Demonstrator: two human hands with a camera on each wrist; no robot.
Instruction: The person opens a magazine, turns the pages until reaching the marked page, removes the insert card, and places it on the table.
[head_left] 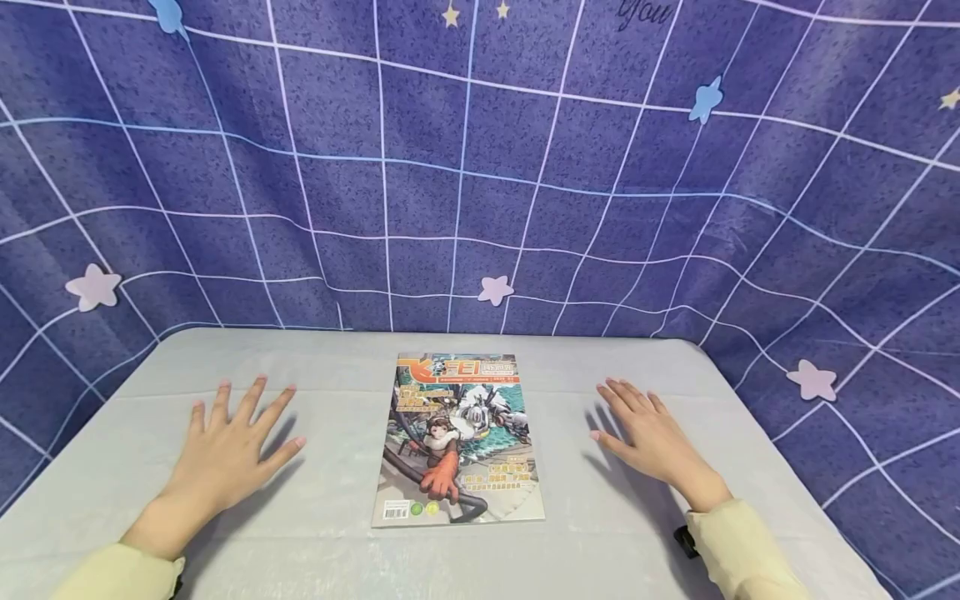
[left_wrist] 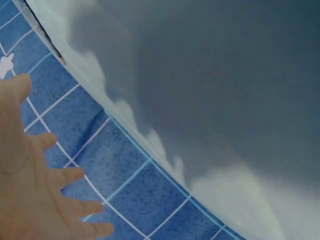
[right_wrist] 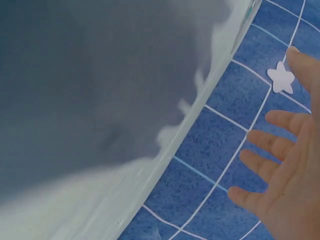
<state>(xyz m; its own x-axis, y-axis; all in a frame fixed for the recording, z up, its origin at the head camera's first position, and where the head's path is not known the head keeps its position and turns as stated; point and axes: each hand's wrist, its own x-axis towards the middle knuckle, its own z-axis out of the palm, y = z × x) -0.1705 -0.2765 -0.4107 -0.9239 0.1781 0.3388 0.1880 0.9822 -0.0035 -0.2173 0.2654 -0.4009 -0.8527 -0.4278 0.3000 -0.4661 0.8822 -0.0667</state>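
A magazine [head_left: 459,442] with an illustrated cover lies flat on the grey-covered table [head_left: 322,533], between the two hands. On its cover are a figure with a large red glove and an orange title band at the top. To its left, my left hand [head_left: 228,454] is held above the table with fingers spread and nothing in it. My right hand [head_left: 648,433] hovers to the magazine's right, fingers fairly straight, also holding nothing. Both wrist views show the palms, the left hand [left_wrist: 45,180] and the right hand [right_wrist: 285,170], with their shadows on the cloth.
Behind the table hangs a dark blue curtain [head_left: 420,200] with a white grid and star shapes, reaching round both sides. A black band [head_left: 686,542] shows at the right wrist by the pale yellow sleeve [head_left: 742,550].
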